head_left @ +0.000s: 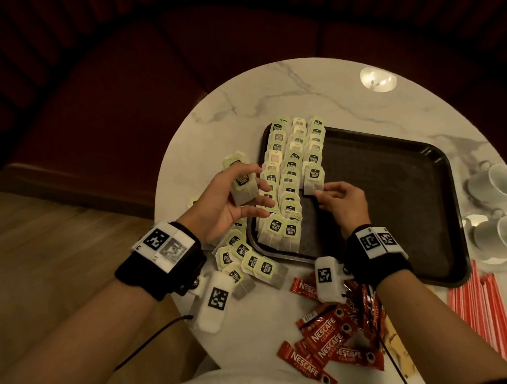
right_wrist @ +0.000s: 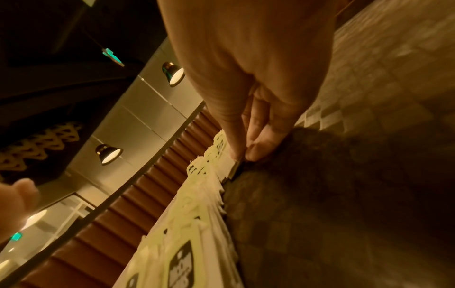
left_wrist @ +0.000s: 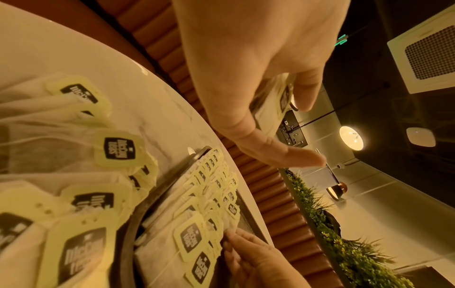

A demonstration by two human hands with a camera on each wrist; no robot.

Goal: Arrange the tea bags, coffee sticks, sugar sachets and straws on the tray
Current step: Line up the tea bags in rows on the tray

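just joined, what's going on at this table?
A person is laying tea bags in rows on the left part of a dark tray. The left hand holds a small stack of tea bags above the tray's left edge, while the right hand pinches the bottom of the nearest tea bag in the third row. More loose tea bags, the coffee sticks and the straws lie on the table, off the tray.

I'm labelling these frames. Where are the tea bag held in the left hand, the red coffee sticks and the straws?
tea bag in the left hand (head_left: 243, 184): head view, on its label tag.
coffee sticks (head_left: 330, 339): head view, on a red wrapper mid-pile.
straws (head_left: 484, 309): head view, mid-bundle.
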